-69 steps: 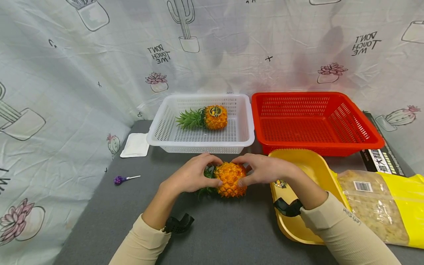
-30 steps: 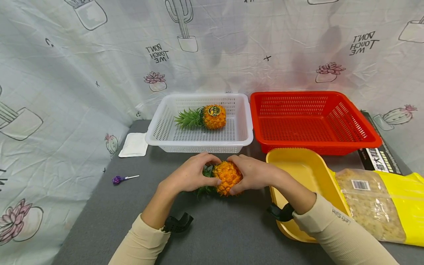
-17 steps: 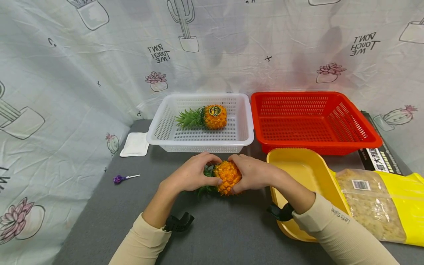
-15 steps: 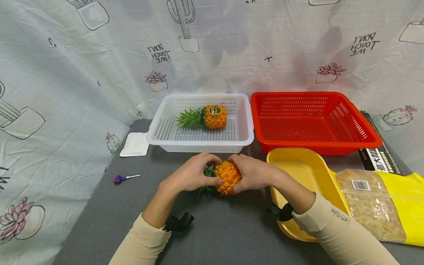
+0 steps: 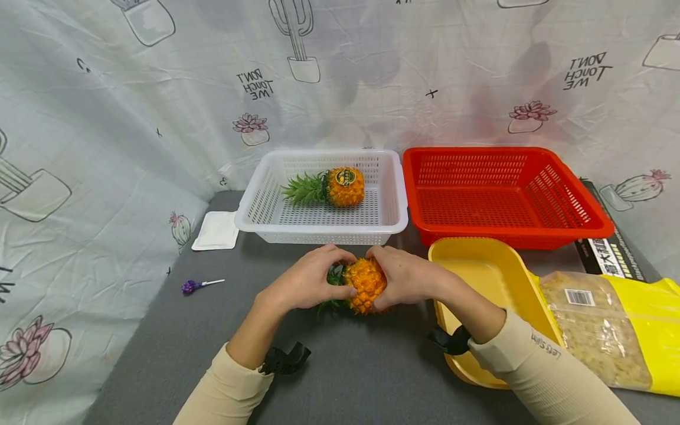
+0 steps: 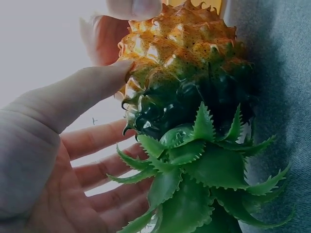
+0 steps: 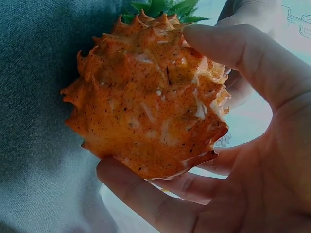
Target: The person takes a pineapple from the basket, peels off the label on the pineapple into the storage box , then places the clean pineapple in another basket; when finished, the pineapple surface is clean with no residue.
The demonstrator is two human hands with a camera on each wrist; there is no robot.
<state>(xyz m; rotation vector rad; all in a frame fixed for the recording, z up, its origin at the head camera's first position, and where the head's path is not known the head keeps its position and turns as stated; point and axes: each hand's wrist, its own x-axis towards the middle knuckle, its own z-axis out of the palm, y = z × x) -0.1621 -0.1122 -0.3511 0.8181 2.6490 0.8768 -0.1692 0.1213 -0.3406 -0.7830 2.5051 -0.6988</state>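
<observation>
An orange pineapple [image 5: 365, 285] with glossy green leaves lies on its side on the grey table, leaves to the left. My left hand [image 5: 313, 278] holds it at the leaf end; in the left wrist view the thumb presses the spiky skin, with the other fingers behind. At the right end my right hand [image 5: 406, 275] grips the body, and in the right wrist view its thumb [image 7: 228, 43] and fingers spread around the fruit. A second pineapple [image 5: 345, 188] with a black and yellow sticker lies in the white basket [image 5: 265, 221] behind.
A red basket [image 5: 510, 233] stands at the back right. In front of it is a yellow tray [image 5: 489, 260], partly under my right forearm, beside a yellow and clear bag [image 5: 600, 330]. A wrapped purple lollipop [image 5: 191, 287] and a white packet [image 5: 216, 231] lie at left.
My right hand has shifted left, farther around the pineapple's end. A small sticker seen earlier at the tray's left side is out of sight now. In the last half second the hands have barely moved.
</observation>
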